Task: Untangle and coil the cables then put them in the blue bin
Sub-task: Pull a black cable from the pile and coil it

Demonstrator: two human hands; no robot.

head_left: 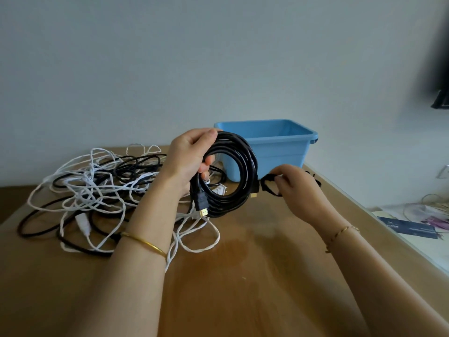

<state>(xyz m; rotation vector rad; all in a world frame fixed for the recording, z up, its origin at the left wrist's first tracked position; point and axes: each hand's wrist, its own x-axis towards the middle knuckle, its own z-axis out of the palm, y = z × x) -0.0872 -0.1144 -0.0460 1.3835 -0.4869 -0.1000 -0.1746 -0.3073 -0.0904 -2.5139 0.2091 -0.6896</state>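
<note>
Black cable wound into a round coil (251, 164) stands upright at mid-frame, clenched in the grip of the left hand (189, 154), with the thumb over the top of the loops and the fingers curled through the opening. A gold-tipped plug (202, 205) hangs at the coil's lower edge; the mark on its body is too small to read. Just right of the coil, the right hand (294, 188) pinches a small black tie (264, 186) between thumb and fingertips, its grip closed on the looped strap. Behind both hands, the blue bin (279, 156) sits on the wooden surface (243, 276) against the wall. At left centre, a tangle (97, 190) of white and black cables sprawls across the surface. A gold bangle (145, 244) circles the left wrist.
</note>
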